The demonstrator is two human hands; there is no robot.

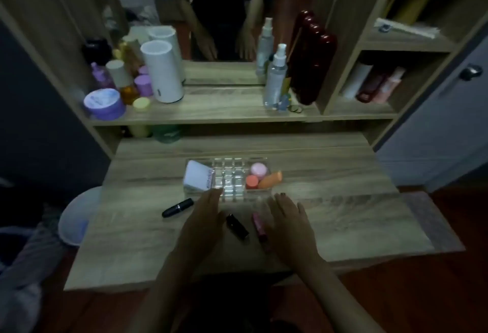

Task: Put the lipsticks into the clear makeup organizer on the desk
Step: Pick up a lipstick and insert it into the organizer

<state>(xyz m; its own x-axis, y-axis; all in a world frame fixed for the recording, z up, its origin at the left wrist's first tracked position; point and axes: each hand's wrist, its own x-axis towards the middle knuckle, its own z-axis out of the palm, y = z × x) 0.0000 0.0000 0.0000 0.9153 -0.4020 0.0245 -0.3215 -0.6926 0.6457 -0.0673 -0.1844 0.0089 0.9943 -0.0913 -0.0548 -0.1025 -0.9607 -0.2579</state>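
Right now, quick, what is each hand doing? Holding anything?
Left hand: open, flat, fingers out, holding nothing.
Right hand: open, flat beside the pink lipstick, holding nothing.

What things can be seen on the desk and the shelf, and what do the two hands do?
clear makeup organizer: 1, transparent, middle of desk; grid slots empty
white pad: 1, organizer's left part
small containers: 3, pink, coral, orange, organizer's right part
black lipstick: 1, on desk, left of the hands
black lipstick between the hands: 1, on desk
pink lipstick: 1, on desk, beside right hand
white cylinder: 1, shelf, left
purple jar: 1, shelf, far left
spray bottle: 1, clear, shelf, right
dark red case: 1, shelf, right
desk: 1, wood grain
left hand: 1, open, over desk, holding nothing
right hand: 1, open, over desk, holding nothing
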